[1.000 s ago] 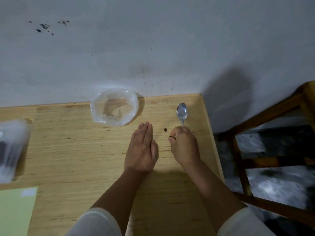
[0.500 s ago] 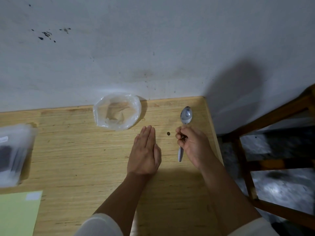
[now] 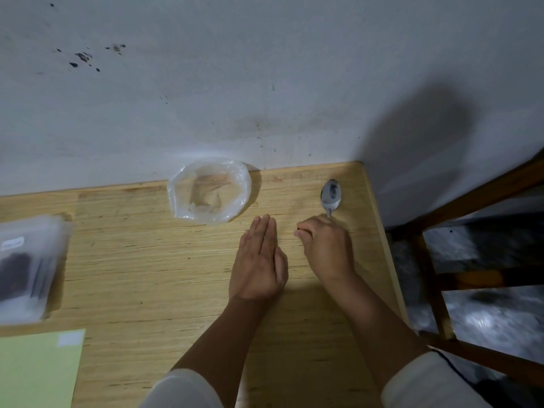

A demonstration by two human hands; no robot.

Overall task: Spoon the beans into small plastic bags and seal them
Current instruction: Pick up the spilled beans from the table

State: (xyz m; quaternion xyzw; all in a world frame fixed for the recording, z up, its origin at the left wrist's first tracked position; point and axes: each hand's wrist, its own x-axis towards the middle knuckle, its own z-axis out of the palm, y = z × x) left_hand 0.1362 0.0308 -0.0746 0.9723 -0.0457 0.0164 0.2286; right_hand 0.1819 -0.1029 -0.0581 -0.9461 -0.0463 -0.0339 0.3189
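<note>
An empty, crumpled clear plastic bag [image 3: 210, 191] stands open on the wooden table [image 3: 147, 275] by the wall. A metal spoon [image 3: 331, 196] lies near the table's right edge, bowl pointing at the wall; its handle runs under my right hand [image 3: 326, 251]. That hand is curled shut over the handle, fingertips pinched on the table at its left side. My left hand [image 3: 259, 263] rests flat on the table beside it, fingers straight and together, holding nothing. The loose bean is hidden under my right fingertips.
A blurred stack of small plastic bags with dark beans [image 3: 26, 269] lies at the left edge. A pale green sheet [image 3: 38, 369] sits at the front left. A wooden chair frame [image 3: 435, 275] stands right of the table. The white wall [image 3: 265, 83] closes the back.
My right hand lifted the spoon handle half a second ago, then came back down; its fingertips now cover the loose bean that lay between my hands. My left hand stayed flat.
</note>
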